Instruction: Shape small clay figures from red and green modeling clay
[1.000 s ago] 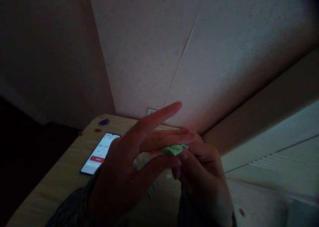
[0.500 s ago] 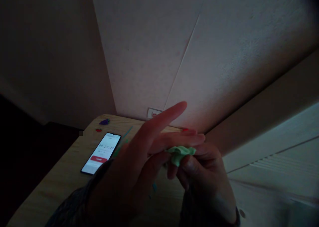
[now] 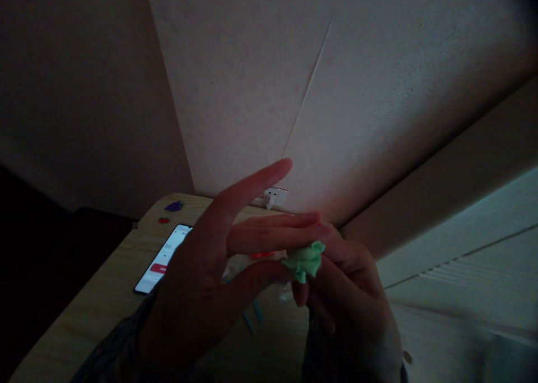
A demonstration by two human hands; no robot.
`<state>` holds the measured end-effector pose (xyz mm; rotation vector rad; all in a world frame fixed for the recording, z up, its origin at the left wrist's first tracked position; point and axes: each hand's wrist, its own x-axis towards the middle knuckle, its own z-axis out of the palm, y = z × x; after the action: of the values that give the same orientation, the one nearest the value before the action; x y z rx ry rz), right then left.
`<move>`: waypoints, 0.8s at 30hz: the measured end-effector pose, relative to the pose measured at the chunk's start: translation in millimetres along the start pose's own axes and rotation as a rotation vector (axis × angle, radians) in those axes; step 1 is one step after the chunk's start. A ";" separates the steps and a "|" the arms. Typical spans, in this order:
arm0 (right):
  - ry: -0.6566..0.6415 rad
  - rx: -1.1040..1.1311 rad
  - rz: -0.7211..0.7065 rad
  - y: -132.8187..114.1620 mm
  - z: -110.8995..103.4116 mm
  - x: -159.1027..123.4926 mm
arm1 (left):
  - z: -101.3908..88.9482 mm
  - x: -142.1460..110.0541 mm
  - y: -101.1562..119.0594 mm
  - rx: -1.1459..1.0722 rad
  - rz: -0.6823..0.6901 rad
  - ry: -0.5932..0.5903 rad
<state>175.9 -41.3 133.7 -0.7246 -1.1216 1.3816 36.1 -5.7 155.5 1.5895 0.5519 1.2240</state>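
Note:
A pale green, ruffled lump of modelling clay (image 3: 306,259) is held up in front of me between both hands. My left hand (image 3: 197,271) has its thumb under the clay and its fingers along the top, pinching it at the tips, while the index finger sticks up apart. My right hand (image 3: 357,285) closes on the clay from the right, with its fingers curled and partly hidden behind the piece. Under the hands lie thin blue-green sticks (image 3: 253,318), a red item (image 3: 261,254) and some clear plastic (image 3: 235,264), partly covered.
A phone (image 3: 162,262) with a lit timer screen lies on the wooden table (image 3: 96,310), partly behind my left wrist. A small purple piece (image 3: 174,206) and a small red piece (image 3: 163,220) sit near the far left edge. A wall socket (image 3: 276,196) is behind the table.
My left hand has shifted left, covering more of the phone. The clay now shows a more rounded, gathered shape with its frilled edge turned differently. More of the socket and the blue-green sticks shows.

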 end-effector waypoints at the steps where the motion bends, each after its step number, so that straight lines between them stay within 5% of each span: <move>1: -0.015 0.015 -0.009 0.4 0.2 0.2 | 0.4 0.6 0.5 -0.044 -0.003 0.016; 11: -0.409 -0.146 0.029 -13.5 -13.9 3.2 | -1.0 2.7 -5.2 -0.330 -0.036 0.053; 24: -0.086 -0.158 -0.141 3.0 -4.6 4.2 | 0.9 3.0 -3.3 -0.021 0.063 0.012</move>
<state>178.3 -35.9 130.0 -0.6892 -1.3364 1.2241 38.8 -2.5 153.9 1.5928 0.4988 1.2831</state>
